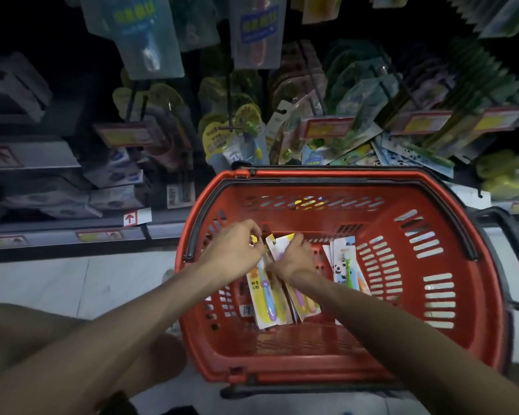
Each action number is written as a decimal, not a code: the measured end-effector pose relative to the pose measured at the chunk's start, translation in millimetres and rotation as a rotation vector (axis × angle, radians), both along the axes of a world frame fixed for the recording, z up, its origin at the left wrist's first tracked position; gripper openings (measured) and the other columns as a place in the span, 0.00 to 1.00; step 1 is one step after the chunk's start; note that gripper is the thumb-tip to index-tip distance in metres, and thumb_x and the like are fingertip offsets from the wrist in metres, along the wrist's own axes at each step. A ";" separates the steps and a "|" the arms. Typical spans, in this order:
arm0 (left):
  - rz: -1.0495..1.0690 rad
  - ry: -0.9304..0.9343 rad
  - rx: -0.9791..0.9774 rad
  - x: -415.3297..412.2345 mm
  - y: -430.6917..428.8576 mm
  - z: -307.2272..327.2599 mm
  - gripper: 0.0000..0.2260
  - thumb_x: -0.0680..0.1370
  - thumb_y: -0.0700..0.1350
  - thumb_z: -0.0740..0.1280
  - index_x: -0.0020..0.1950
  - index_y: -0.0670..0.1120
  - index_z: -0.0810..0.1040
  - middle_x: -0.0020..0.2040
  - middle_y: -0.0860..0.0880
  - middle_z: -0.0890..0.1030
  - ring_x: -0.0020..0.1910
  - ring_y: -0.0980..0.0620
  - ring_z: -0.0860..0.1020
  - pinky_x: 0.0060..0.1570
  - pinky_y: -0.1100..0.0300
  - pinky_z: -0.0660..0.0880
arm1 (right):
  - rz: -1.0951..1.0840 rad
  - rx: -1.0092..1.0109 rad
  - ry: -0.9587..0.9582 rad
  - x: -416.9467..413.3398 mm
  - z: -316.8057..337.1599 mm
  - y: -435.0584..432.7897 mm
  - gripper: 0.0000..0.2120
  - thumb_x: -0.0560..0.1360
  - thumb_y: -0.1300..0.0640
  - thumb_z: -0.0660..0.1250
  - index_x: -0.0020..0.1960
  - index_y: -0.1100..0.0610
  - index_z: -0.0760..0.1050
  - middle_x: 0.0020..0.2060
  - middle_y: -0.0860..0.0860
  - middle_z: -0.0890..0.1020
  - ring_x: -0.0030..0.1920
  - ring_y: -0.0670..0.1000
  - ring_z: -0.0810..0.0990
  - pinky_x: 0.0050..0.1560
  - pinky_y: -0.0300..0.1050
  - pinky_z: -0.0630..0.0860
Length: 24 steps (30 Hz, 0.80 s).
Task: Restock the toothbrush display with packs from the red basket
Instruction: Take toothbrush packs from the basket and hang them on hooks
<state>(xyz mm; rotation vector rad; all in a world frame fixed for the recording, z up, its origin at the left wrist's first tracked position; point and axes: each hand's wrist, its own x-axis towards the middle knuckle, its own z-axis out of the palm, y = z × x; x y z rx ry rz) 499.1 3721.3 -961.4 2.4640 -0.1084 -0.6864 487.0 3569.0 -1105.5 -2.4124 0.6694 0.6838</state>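
The red basket (450,333) stands on the floor below the toothbrush display (285,136). Inside it lie several toothbrush packs. Both my hands reach into the basket. My left hand (237,250) pinches the top of a yellow-and-white pack with a blue and purple brush (267,301). My right hand (297,259) grips the top of a neighbouring pack with a pink brush (301,304). A panda pack with a green brush (346,268) leans against the basket's right part, untouched.
Hooks carry hanging toothbrush packs above the basket, with red price tags (327,127) in front. Boxed goods fill shelves at the left (42,187). Black basket handles (504,235) lie folded along the rim. Pale floor tiles (87,283) spread to the left.
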 end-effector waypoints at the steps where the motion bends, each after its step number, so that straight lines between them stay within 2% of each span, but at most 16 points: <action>1: -0.001 0.004 0.003 1.5 0.1 -0.5 0.11 0.81 0.48 0.66 0.63 0.51 0.79 0.57 0.51 0.82 0.53 0.49 0.82 0.56 0.48 0.80 | -0.031 -0.013 -0.028 0.3 -1.4 0.0 0.46 0.65 0.47 0.80 0.72 0.59 0.59 0.70 0.59 0.69 0.71 0.61 0.69 0.67 0.54 0.73; 4: 0.004 0.021 -0.002 5.4 0.0 -0.5 0.10 0.80 0.49 0.66 0.61 0.52 0.79 0.54 0.52 0.82 0.50 0.50 0.82 0.54 0.48 0.80 | -0.076 -0.027 -0.038 0.6 -3.1 -5.3 0.40 0.67 0.51 0.79 0.70 0.60 0.62 0.69 0.58 0.70 0.71 0.61 0.69 0.67 0.52 0.71; 7: 0.016 0.019 -0.004 8.3 0.2 -0.9 0.09 0.79 0.49 0.66 0.59 0.53 0.79 0.55 0.53 0.82 0.51 0.50 0.82 0.54 0.48 0.80 | -0.062 0.042 0.032 2.8 -6.5 -7.8 0.44 0.66 0.51 0.82 0.73 0.60 0.61 0.70 0.58 0.70 0.71 0.60 0.70 0.67 0.51 0.72; 9: 0.022 0.017 -0.006 9.4 0.3 -1.0 0.09 0.80 0.49 0.66 0.59 0.53 0.79 0.56 0.53 0.82 0.52 0.50 0.82 0.56 0.48 0.80 | -0.115 0.133 0.068 2.6 -8.8 -8.9 0.46 0.66 0.52 0.84 0.73 0.58 0.59 0.68 0.57 0.72 0.67 0.58 0.74 0.60 0.49 0.75; 12: 0.026 0.025 -0.009 10.1 -0.7 -1.7 0.08 0.80 0.49 0.66 0.59 0.54 0.79 0.53 0.54 0.82 0.52 0.51 0.82 0.56 0.47 0.80 | -0.179 0.199 0.073 -1.0 -11.0 -14.0 0.38 0.67 0.55 0.84 0.66 0.57 0.63 0.60 0.54 0.80 0.51 0.53 0.78 0.49 0.45 0.76; 15: 0.033 0.033 -0.019 10.6 -1.7 -1.7 0.08 0.81 0.48 0.66 0.59 0.53 0.79 0.48 0.56 0.82 0.50 0.53 0.82 0.57 0.48 0.80 | -0.182 0.196 0.053 -4.1 -8.8 -17.6 0.29 0.68 0.57 0.82 0.61 0.55 0.69 0.47 0.48 0.80 0.47 0.51 0.78 0.46 0.43 0.75; 16: 0.033 0.029 -0.027 11.4 -2.3 -1.5 0.07 0.81 0.47 0.66 0.58 0.53 0.80 0.46 0.56 0.82 0.49 0.53 0.82 0.56 0.49 0.79 | -0.170 0.179 0.052 -4.7 -6.6 -18.6 0.27 0.68 0.56 0.82 0.60 0.54 0.70 0.46 0.47 0.80 0.46 0.51 0.78 0.45 0.43 0.75; 19: 0.046 0.027 -0.067 13.1 -4.3 0.1 0.07 0.80 0.46 0.66 0.56 0.52 0.80 0.43 0.55 0.82 0.45 0.54 0.81 0.48 0.55 0.78 | -0.134 0.130 0.040 -6.5 3.4 -22.8 0.24 0.69 0.55 0.81 0.56 0.52 0.70 0.50 0.48 0.82 0.45 0.51 0.77 0.44 0.42 0.75; 22: 0.043 0.020 -0.089 14.9 -6.7 3.0 0.07 0.80 0.48 0.66 0.56 0.53 0.80 0.45 0.56 0.81 0.47 0.55 0.81 0.46 0.57 0.76 | -0.127 0.133 -0.002 -8.5 15.1 -27.1 0.26 0.71 0.55 0.81 0.64 0.54 0.73 0.55 0.51 0.83 0.52 0.53 0.81 0.48 0.40 0.73; 24: 0.044 0.018 -0.110 16.0 -8.8 5.1 0.07 0.80 0.47 0.66 0.57 0.53 0.81 0.45 0.56 0.81 0.47 0.56 0.80 0.45 0.58 0.74 | -0.104 0.138 -0.022 -10.8 22.5 -29.3 0.22 0.71 0.54 0.80 0.59 0.52 0.74 0.56 0.51 0.84 0.51 0.52 0.82 0.49 0.41 0.76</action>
